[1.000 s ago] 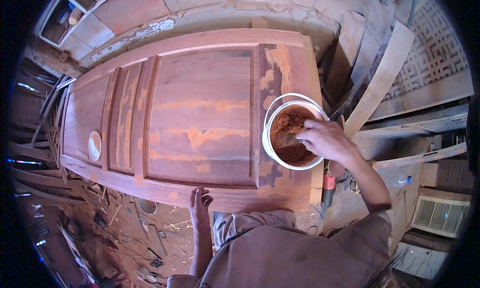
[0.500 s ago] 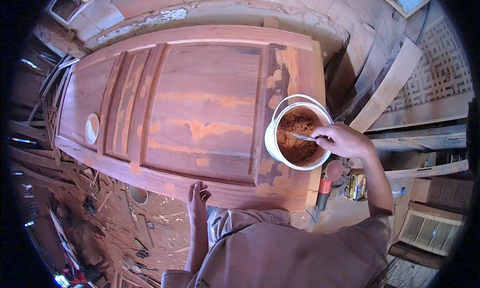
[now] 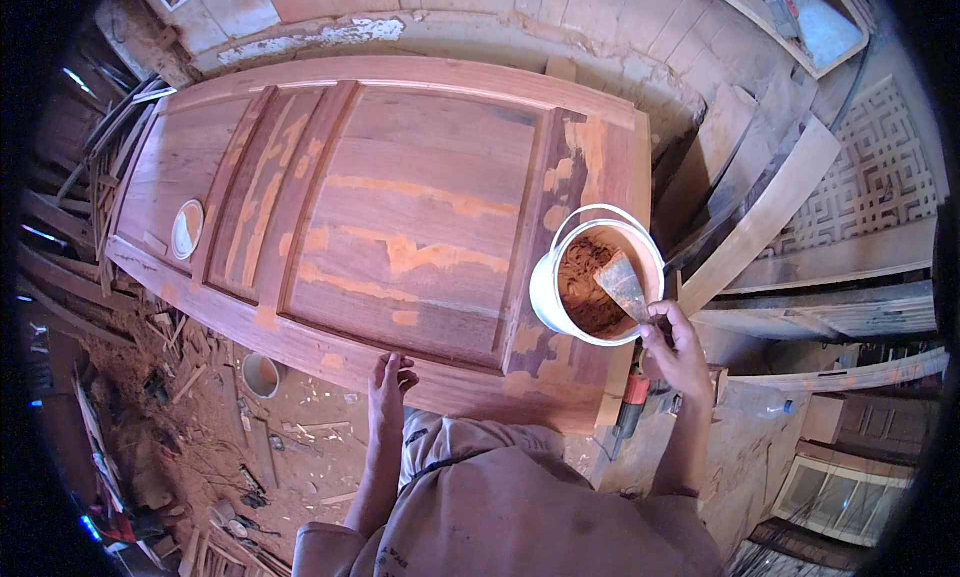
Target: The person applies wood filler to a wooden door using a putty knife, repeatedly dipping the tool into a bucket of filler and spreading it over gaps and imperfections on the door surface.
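Scraper (image 3: pixel 622 285), earlier dipped in brown paste (image 3: pixel 585 277), now being lifted toward near-right rim of white bucket (image 3: pixel 545 292), gripped by right hand (image 3: pixel 678 352). Bucket being supported on right end of wooden door (image 3: pixel 430 137). Left hand (image 3: pixel 392 377) being held loosely curled, bare, at door's near edge. Shirt lettering (image 3: pixel 393 560) being rendered too small to read.

From my remote station I see a dusty, pale wall (image 3: pixel 480 37) beyond and a reddish-brown floor (image 3: pixel 310 477) strewn with shavings (image 3: pixel 328 441) and wood scraps (image 3: pixel 188 385). Bare planks (image 3: pixel 768 217) slant at the right beside a fretwork-patterned panel (image 3: pixel 850 177), and thin slits of bright light (image 3: pixel 77 82) show at the left.
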Motion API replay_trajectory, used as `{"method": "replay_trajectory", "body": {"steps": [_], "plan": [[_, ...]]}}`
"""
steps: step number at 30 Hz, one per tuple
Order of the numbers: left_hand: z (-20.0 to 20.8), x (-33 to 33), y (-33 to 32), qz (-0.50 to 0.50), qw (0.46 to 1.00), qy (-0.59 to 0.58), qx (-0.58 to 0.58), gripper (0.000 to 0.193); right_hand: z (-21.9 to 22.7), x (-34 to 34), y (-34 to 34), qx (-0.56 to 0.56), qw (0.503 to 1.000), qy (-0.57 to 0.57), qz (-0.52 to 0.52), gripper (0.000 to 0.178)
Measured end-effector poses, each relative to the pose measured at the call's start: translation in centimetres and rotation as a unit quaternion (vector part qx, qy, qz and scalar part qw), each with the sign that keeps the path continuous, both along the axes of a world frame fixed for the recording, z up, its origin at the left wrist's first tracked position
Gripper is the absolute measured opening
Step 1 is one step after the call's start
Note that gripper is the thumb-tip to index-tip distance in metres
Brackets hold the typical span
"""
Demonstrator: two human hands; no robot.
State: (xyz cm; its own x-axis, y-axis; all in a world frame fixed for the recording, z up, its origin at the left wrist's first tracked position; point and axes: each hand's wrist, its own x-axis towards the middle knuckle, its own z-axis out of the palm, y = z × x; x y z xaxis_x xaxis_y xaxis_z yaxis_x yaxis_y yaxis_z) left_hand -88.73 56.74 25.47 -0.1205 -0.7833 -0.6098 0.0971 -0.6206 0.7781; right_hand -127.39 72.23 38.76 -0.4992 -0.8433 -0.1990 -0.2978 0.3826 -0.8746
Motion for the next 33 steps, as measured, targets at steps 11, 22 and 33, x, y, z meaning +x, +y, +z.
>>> {"method": "replay_trajectory", "body": {"steps": [11,22,33], "plan": [[-0.2,1.1,0.5,-0.017,1.000,-0.001,-0.016,0.027,-1.9,6.1,-2.2,-0.101,0.960,0.189,-0.182,0.018],[-1.6,6.1,-1.1,-0.023,1.000,-0.006,0.017,0.030,-1.6,10.0,-2.9,-0.216,0.919,-0.149,-0.295,0.026],[-2.9,17.5,-6.4,-0.060,0.998,-0.005,0.022,0.032,0.2,21.2,-8.5,-0.344,0.857,-0.276,-0.267,0.045]]}}
